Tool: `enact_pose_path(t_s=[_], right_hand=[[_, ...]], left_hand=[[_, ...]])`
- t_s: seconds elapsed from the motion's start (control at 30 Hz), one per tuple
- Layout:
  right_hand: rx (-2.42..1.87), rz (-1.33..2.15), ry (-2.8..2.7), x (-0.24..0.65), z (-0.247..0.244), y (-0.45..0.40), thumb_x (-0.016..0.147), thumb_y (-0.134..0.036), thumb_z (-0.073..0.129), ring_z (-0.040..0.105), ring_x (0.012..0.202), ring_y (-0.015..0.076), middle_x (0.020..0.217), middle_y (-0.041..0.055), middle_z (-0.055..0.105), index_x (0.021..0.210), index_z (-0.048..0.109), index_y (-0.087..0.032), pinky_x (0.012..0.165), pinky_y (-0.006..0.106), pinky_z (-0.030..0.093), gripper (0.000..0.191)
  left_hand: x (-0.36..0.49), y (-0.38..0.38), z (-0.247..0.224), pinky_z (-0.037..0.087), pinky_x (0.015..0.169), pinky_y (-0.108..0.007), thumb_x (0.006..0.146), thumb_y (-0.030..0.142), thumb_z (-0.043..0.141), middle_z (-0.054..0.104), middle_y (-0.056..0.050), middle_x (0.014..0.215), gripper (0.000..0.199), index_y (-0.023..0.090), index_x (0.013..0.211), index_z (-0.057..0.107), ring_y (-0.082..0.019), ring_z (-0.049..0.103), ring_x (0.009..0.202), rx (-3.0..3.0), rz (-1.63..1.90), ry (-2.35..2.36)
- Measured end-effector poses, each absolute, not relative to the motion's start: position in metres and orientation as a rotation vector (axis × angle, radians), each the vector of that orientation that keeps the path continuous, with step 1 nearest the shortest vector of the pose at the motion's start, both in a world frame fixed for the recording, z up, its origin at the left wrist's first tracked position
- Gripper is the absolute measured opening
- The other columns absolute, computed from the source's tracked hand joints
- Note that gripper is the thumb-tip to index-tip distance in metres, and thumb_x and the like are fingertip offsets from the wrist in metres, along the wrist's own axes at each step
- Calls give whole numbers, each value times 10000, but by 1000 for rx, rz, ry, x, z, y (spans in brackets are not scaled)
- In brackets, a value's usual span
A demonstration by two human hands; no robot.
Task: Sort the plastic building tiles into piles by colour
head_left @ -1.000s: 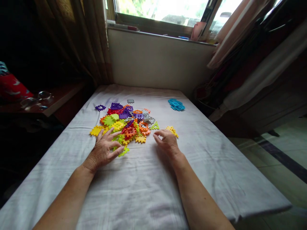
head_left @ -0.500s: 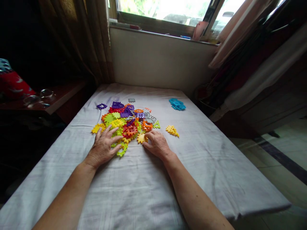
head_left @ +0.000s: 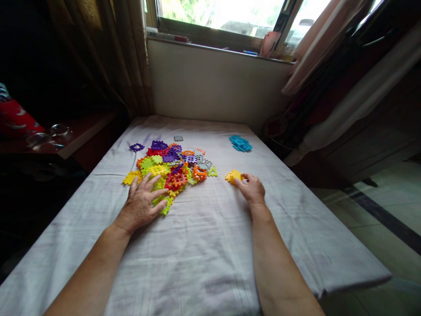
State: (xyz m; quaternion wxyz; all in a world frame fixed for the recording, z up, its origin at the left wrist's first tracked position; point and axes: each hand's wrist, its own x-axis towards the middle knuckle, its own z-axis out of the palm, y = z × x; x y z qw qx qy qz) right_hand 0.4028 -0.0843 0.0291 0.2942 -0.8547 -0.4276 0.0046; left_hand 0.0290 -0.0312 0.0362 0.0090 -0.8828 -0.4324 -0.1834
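The yellow piece [head_left: 233,176], at three o'clock from the pile [head_left: 179,179], lies at ten o'clock from the nearer right grip [head_left: 253,189], which pinches its edge, while the left grip [head_left: 141,203] spreads wide over the pile.

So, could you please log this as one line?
left hand: over multicoloured toothed plastic pieces; right hand: holding yellow toothed plastic piece; blue toothed plastic pieces: beyond right hand

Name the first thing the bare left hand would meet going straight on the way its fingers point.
The left hand would likely meet the bright yellow, flat, toothed plastic pieces just ahead of it, part of the multicoloured plastic heap, though depth there is unclear.
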Motion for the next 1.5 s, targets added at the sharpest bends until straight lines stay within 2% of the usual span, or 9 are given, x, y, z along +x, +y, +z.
enact_pose_path(t_s=[0.23,0.37,0.47,0.57,0.73,0.93,1.07,1.3,1.5], right_hand=[[-2427,-93,-1051,403,26,-90,828,-424,632,612,1011,290,1065,134,680,1065,731,-195,854,404,461,345],[-2174,-221,-1226,382,29,-84,853,-312,579,603,992,262,1035,119,687,964,742,-201,903,399,448,226],[-1890,-102,-1570,345,32,-80,885,-277,545,621,942,220,964,80,710,912,734,-215,907,354,457,201],[-1672,48,-1913,302,34,-80,891,-302,577,622,961,209,1010,63,718,1001,724,-234,911,338,462,196],[-1626,102,-2127,261,35,-83,821,-411,693,559,1121,272,1234,98,652,1213,647,-218,959,406,439,440],[-1639,179,-2116,267,34,-85,810,-362,695,593,999,235,1056,86,683,1045,681,-213,891,361,450,278],[-1576,204,-2067,294,38,-84,768,-310,710,605,987,211,1053,66,689,1003,679,-227,892,325,450,251],[-2167,-129,-1380,372,38,-84,804,-389,655,595,993,259,1032,112,684,1026,699,-183,926,380,432,306],[-2388,-168,-1130,395,27,-88,817,-426,634,581,999,281,1052,131,671,1064,712,-184,882,396,436,354]], left_hand=[[38,-38,37,91,1150,-668,847,433,549,461,-56,1511,351,376,1149,717,-373,275,1453,-2856,-552,-1277],[47,-43,37,77,1155,-664,853,433,554,464,-39,1509,332,410,1147,709,-352,264,1462,-2928,-542,-1212],[50,-45,37,66,1161,-655,862,448,553,473,-34,1503,312,408,1123,719,-347,263,1464,-2965,-552,-1181],[47,-43,38,73,1161,-654,869,473,544,483,-47,1495,316,381,1106,731,-351,270,1460,-2940,-602,-1194],[33,-36,42,84,1146,-674,818,498,605,498,-55,1483,268,330,938,776,-379,295,1440,-2904,-625,-1272],[22,-33,47,106,1135,-693,783,433,629,536,-38,1448,186,303,816,758,-380,307,1433,-2932,-563,-1322],[14,-30,48,102,1145,-679,777,381,584,591,-35,1386,184,292,754,744,-369,333,1425,-2849,-586,-1393],[20,-34,46,127,1141,-676,763,304,557,564,-37,1420,251,317,902,765,-368,353,1414,-2819,-540,-1353],[35,-47,48,116,1147,-676,780,402,641,564,-66,1417,183,304,890,750,-371,336,1422,-2832,-509,-1274]])
